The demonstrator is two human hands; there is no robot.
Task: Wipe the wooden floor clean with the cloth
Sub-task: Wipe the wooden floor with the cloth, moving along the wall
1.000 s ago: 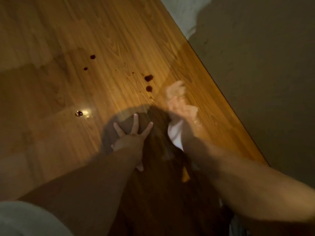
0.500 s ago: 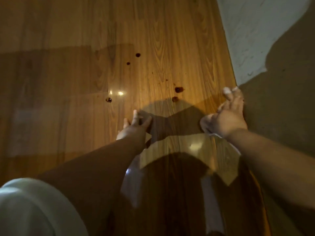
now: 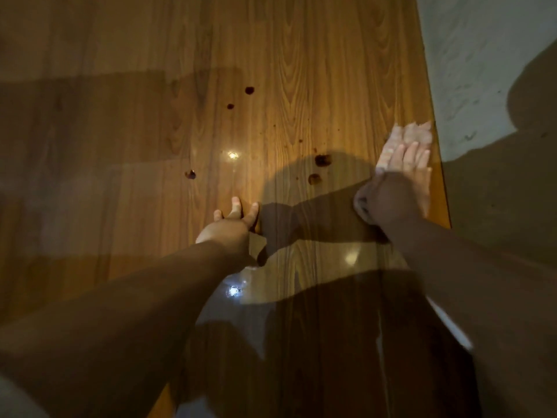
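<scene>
— Where is the cloth (image 3: 411, 134)?
— On the wooden floor (image 3: 301, 70) beside the wall (image 3: 470, 55), under the right grip (image 3: 401, 176); its fingers lie straight and press it, unclenched.
— And the left grip (image 3: 230, 230)?
— Released, fingers spread on the floor, holding nothing. 5 dark spots (image 3: 323, 159) lie ahead, 2 of them between the grips.

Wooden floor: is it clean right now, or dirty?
Dirty: dark spots dot the wooden floor left of the cloth, which the right hand presses down.
</scene>
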